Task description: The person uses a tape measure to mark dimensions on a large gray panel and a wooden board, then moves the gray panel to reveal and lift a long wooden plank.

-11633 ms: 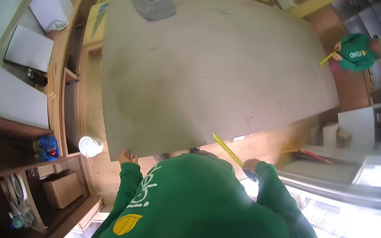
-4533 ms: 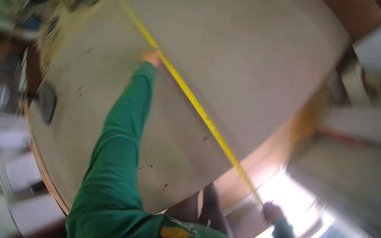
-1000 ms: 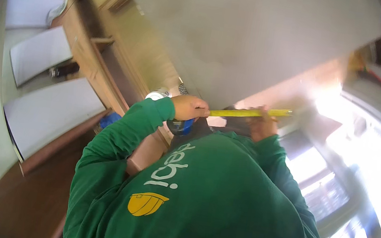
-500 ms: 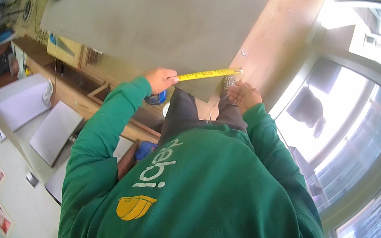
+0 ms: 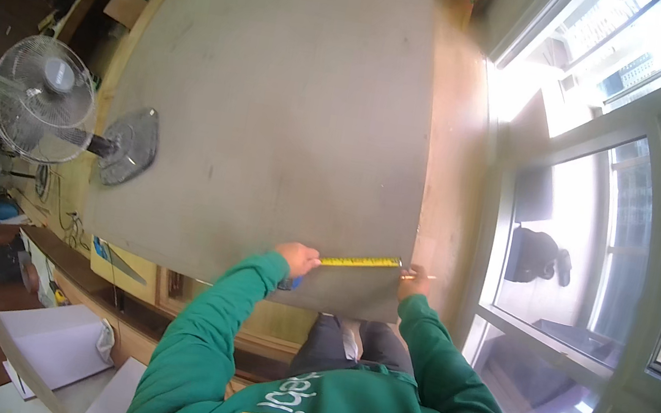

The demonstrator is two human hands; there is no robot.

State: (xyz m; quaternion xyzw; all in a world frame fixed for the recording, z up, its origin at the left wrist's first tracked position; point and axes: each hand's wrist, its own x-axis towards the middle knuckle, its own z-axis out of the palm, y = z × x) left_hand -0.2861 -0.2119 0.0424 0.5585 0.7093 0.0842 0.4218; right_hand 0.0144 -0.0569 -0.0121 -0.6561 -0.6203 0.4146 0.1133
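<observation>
My left hand (image 5: 299, 259) is closed around a tape measure, whose blue case (image 5: 291, 284) shows just below the fingers. The yellow blade (image 5: 361, 261) stretches right from it across the near part of a large grey board (image 5: 276, 113). Its tip lies close to the board's right edge. At that tip, my right hand (image 5: 415, 283) is closed on a thin, pale stick that looks like a pencil (image 5: 430, 278). Whether these fingers also touch the blade is too small to tell.
On the board's left side stands a fan (image 5: 130, 147). A pale wooden strip (image 5: 449, 182) runs along the board's right edge, with glass windows (image 5: 570, 234) beyond. A hand saw (image 5: 121, 262) lies at the near left, above a white open box (image 5: 54, 340).
The view has shifted to show more of the board. Both hands and the extended tape have moved from beyond the near edge to over the board. The blade now lies nearly level.
</observation>
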